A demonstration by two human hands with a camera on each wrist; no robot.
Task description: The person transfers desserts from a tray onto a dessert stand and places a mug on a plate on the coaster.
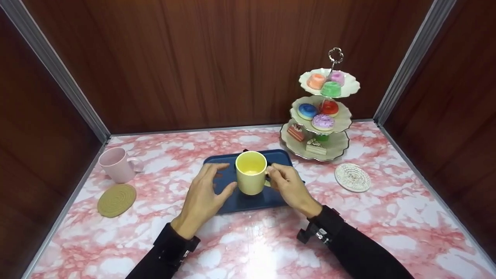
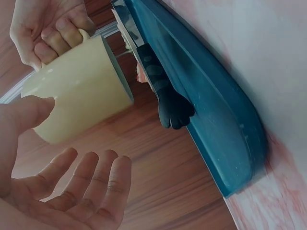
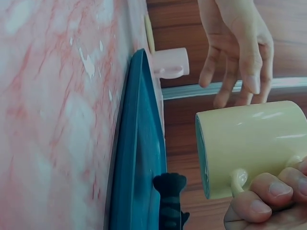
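Note:
A pale yellow mug [image 1: 251, 183] is held upright above a dark blue tray [image 1: 257, 204] at the middle of the table. My right hand [image 1: 290, 187] grips its handle with curled fingers. On the mug's other side my left hand [image 1: 204, 192] is spread, its thumb and fingers around the wall without gripping it. Whether the left thumb touches the mug, I cannot tell. In the left wrist view, a black paw-shaped utensil end [image 2: 173, 108] with a metal part lies across the tray; the mug mostly hides it from the head view.
A pink mug [image 1: 116, 166] and an olive round coaster [image 1: 117, 200] stand at the left. At the back right rises a three-tier stand [image 1: 350, 87] bearing toy-like cakes and doughnuts. A white patterned coaster [image 1: 352, 177] lies in front of it. Wooden panels [image 1: 217, 69] enclose the table.

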